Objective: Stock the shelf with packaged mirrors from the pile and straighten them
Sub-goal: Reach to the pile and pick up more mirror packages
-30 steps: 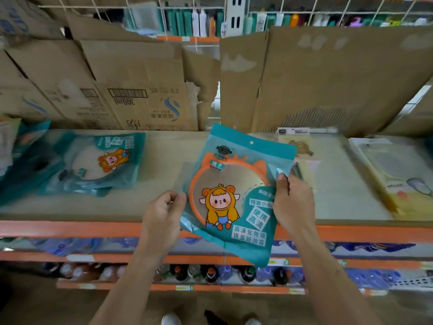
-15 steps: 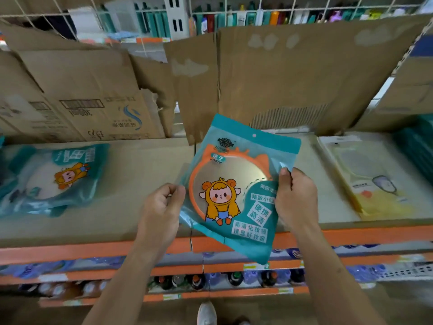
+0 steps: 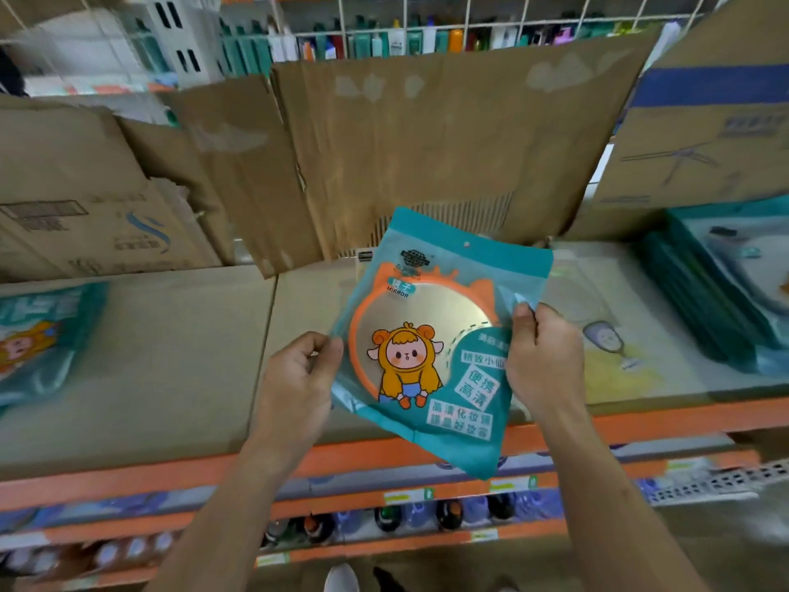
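Packaged mirror held tilted over the shelf front, fingers of your left hand pinching its nine o'clock edge, your right hand gripping its three o'clock edge.

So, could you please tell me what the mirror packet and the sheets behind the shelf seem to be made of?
The mirror packet looks like glossy plastic film: it glints and its clear window shows the mirror inside. The sheets look like matt brown cardboard, creased, with exposed ribbing low down.
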